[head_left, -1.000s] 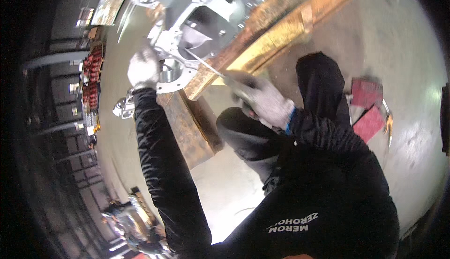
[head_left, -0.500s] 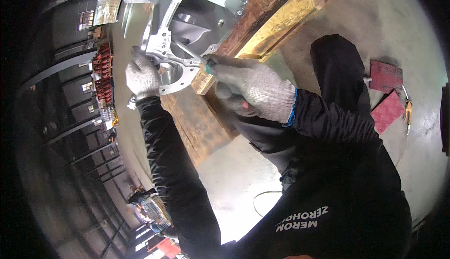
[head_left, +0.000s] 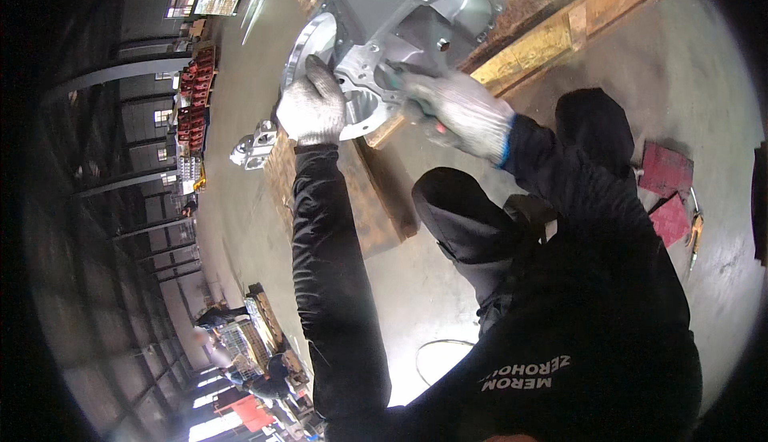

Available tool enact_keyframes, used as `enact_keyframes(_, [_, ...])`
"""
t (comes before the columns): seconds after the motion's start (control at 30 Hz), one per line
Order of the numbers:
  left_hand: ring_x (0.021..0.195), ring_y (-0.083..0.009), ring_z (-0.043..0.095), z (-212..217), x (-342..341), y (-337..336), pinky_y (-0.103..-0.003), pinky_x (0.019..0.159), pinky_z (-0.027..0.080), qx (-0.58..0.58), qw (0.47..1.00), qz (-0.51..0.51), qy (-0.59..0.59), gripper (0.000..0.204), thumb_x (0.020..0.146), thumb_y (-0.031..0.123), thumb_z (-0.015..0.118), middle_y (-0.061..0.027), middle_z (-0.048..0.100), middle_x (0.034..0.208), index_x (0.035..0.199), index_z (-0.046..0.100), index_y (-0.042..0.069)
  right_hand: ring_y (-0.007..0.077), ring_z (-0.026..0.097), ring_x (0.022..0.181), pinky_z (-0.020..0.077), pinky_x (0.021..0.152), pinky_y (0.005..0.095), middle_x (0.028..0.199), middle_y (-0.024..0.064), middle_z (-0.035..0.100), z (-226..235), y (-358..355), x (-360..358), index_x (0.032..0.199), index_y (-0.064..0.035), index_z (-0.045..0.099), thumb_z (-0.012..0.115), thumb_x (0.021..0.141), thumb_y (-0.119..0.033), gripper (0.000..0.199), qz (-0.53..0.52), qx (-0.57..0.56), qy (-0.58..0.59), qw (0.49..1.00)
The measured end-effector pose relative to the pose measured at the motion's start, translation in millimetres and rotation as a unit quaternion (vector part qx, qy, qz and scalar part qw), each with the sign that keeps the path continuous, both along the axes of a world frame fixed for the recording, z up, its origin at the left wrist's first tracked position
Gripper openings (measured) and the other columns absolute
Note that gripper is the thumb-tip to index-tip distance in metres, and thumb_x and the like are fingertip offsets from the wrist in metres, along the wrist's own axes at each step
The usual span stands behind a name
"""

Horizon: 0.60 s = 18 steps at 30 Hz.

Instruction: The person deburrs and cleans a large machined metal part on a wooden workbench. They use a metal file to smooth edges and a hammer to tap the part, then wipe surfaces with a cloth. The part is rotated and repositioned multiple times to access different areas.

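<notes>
A large grey cast-metal housing (head_left: 400, 10) lies on a wooden pallet (head_left: 352, 194) at the top of the view. My left hand (head_left: 310, 108), in a white knit glove, presses flat on the housing's round flange (head_left: 314, 42). My right hand (head_left: 456, 108), also gloved, is closed around a tool with a green and red handle (head_left: 428, 116), and its tip is set against the housing just right of the round opening (head_left: 364, 106). The tool's working end is hidden by the hand. My knees are bent below the hands.
A small grey metal part (head_left: 254, 148) sits left of the pallet. A yellowish wooden beam (head_left: 552, 42) runs under the housing. Two red pads (head_left: 668, 172) and a hand tool (head_left: 694, 234) lie on the floor at right. A cable loop (head_left: 436, 354) lies on the floor below. People work far off (head_left: 220, 318).
My right hand has moved up and left from in front of my knee to the housing, carrying the tool. My left hand has stayed on the flange. The view has come closer.
</notes>
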<state>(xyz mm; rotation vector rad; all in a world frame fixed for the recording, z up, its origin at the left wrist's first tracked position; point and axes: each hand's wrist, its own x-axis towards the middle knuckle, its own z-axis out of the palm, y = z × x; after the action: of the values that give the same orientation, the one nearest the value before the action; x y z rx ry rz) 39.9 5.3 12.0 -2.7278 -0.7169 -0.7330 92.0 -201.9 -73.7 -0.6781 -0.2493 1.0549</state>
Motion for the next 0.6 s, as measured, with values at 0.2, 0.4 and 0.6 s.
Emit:
enact_keyframes(0.2, [0.089, -0.0484, 0.069, 7, 8, -7, -0.054, 0.077, 0.056, -0.003, 0.999, -0.005, -0.052, 0.043, 0.105, 0.038, 0.048, -0.0297, 0.071, 0.097, 0.108, 0.070, 0.001, 0.0029, 0.040, 0.045, 0.0329, 0.038, 0.0165, 0.069, -0.0037, 0.051, 3, 2, 4, 0.115, -0.0084, 0.065, 0.061, 0.105, -0.030, 0.025, 0.027, 0.021, 0.081, 0.996])
enact_keyframes(0.4, [0.083, -0.0493, 0.068, 14, 17, 17, -0.056, 0.073, 0.055, -0.047, 0.998, 0.044, 0.001, 0.043, 0.103, 0.039, 0.049, -0.0262, 0.071, 0.092, 0.100, 0.070, 0.001, 0.0053, 0.047, 0.048, 0.0369, 0.040, 0.0188, 0.072, -0.0026, 0.056, 21, -22, -15, 0.124, -0.0086, 0.067, 0.064, 0.104, -0.026, 0.027, -0.009, -0.083, 0.065, 0.994])
enact_keyframes(0.6, [0.086, -0.0490, 0.069, -1, 29, 21, -0.055, 0.078, 0.056, 0.019, 0.998, -0.008, -0.062, 0.053, 0.104, 0.044, 0.047, -0.0296, 0.071, 0.090, 0.093, 0.072, -0.002, 0.0066, 0.056, 0.051, 0.0437, 0.044, 0.0203, 0.068, -0.0020, 0.060, -3, 22, 18, 0.119, -0.0063, 0.065, 0.055, 0.108, -0.033, 0.031, 0.001, -0.075, -0.156, 0.985])
